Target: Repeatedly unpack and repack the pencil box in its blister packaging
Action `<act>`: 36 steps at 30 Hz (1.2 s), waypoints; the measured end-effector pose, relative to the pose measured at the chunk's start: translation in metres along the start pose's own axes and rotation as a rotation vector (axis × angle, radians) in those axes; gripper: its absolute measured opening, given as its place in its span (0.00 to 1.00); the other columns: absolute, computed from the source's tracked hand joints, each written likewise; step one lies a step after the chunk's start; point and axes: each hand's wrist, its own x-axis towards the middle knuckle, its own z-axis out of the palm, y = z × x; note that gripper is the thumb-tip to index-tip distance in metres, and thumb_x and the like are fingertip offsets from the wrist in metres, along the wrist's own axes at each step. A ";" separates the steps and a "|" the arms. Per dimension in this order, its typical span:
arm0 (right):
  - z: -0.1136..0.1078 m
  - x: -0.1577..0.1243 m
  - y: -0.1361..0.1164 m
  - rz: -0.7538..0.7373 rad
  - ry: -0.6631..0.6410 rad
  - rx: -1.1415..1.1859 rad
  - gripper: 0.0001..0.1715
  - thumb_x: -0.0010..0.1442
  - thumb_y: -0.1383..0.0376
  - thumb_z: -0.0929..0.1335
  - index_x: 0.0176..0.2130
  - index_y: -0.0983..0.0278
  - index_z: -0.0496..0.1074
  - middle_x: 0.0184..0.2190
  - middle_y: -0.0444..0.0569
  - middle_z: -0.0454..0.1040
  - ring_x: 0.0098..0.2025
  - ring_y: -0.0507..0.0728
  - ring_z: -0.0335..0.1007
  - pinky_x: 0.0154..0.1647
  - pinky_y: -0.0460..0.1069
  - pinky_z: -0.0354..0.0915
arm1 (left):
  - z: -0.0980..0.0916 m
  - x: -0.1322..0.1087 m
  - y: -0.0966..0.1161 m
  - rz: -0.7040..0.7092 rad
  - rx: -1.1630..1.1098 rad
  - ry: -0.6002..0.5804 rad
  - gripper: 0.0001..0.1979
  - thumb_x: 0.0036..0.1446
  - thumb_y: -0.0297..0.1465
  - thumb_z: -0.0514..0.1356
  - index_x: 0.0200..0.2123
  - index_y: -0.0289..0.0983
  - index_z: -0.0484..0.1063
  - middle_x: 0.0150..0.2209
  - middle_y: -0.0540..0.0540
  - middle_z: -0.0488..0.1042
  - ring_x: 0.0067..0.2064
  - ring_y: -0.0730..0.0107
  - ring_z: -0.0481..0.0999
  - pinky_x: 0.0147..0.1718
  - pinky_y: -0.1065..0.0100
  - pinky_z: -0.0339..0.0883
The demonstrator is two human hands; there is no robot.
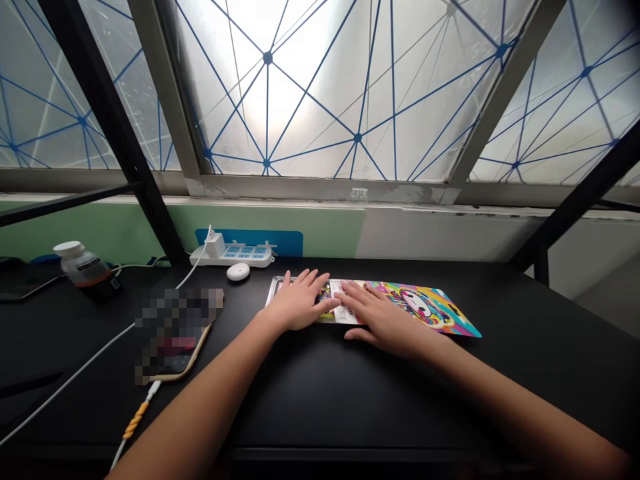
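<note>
A flat, brightly coloured cartoon-print package (425,303) lies on the black desk (320,393). Its left end looks clear or silvery, and a white label (345,315) sits near its middle. My left hand (299,303) rests flat on the left part, fingers stretched out and slightly spread. Over the middle lies my right hand (383,317), palm down, fingers extended and the thumb apart. The two hands nearly meet at the label. They cover much of the package's left half, so its contents there are mostly hidden.
To the left lies a phone (193,360) with a blurred screen and a plugged-in charging cable (134,421). Behind it are a small white round case (238,272), a white power strip (245,253) and a white-capped bottle (85,267). Black frame bars rise at both sides.
</note>
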 end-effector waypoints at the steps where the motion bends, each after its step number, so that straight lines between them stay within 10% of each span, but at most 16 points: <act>1: 0.003 0.006 -0.003 -0.023 -0.003 0.001 0.43 0.65 0.46 0.65 0.71 0.59 0.52 0.72 0.58 0.49 0.72 0.69 0.43 0.69 0.68 0.49 | 0.001 0.001 -0.002 -0.014 0.024 -0.014 0.43 0.63 0.61 0.37 0.72 0.42 0.46 0.73 0.42 0.44 0.74 0.52 0.39 0.67 0.37 0.31; 10: 0.016 -0.034 0.046 0.022 0.057 0.008 0.33 0.69 0.65 0.59 0.70 0.53 0.53 0.71 0.51 0.54 0.71 0.65 0.48 0.67 0.67 0.55 | -0.002 0.007 -0.026 -0.069 0.067 -0.082 0.43 0.62 0.62 0.39 0.72 0.45 0.44 0.74 0.44 0.41 0.74 0.52 0.34 0.67 0.39 0.28; 14: -0.002 -0.070 0.064 0.133 0.138 -0.073 0.35 0.64 0.72 0.57 0.67 0.57 0.61 0.64 0.53 0.67 0.63 0.65 0.67 0.60 0.64 0.66 | -0.007 0.007 -0.037 -0.096 0.062 -0.041 0.38 0.64 0.58 0.41 0.71 0.46 0.47 0.73 0.40 0.44 0.74 0.49 0.39 0.65 0.35 0.31; 19: -0.029 -0.080 0.007 0.093 0.327 -0.189 0.36 0.61 0.75 0.58 0.65 0.58 0.65 0.59 0.52 0.73 0.55 0.65 0.74 0.58 0.66 0.67 | -0.005 0.008 -0.038 -0.119 0.053 0.064 0.30 0.68 0.50 0.43 0.66 0.43 0.59 0.72 0.36 0.51 0.72 0.48 0.47 0.63 0.32 0.37; 26: 0.017 -0.009 -0.119 -0.245 0.092 0.027 0.29 0.67 0.59 0.64 0.64 0.67 0.64 0.62 0.64 0.68 0.63 0.71 0.64 0.62 0.66 0.62 | 0.008 0.009 -0.011 -0.030 0.063 0.215 0.17 0.68 0.40 0.50 0.52 0.41 0.71 0.66 0.39 0.63 0.69 0.54 0.57 0.64 0.39 0.48; 31: 0.025 0.035 -0.107 -0.256 0.015 0.295 0.40 0.66 0.47 0.64 0.68 0.65 0.58 0.68 0.61 0.58 0.71 0.67 0.50 0.70 0.62 0.50 | 0.010 0.008 -0.006 0.011 0.102 0.268 0.16 0.68 0.40 0.52 0.50 0.41 0.75 0.62 0.41 0.68 0.64 0.53 0.62 0.63 0.42 0.51; 36: 0.022 0.040 -0.092 -0.317 0.156 0.366 0.17 0.68 0.61 0.63 0.50 0.64 0.75 0.51 0.55 0.77 0.53 0.61 0.72 0.57 0.56 0.66 | 0.006 0.007 -0.004 0.039 0.139 0.306 0.16 0.68 0.40 0.53 0.48 0.42 0.77 0.57 0.43 0.71 0.58 0.55 0.65 0.58 0.53 0.60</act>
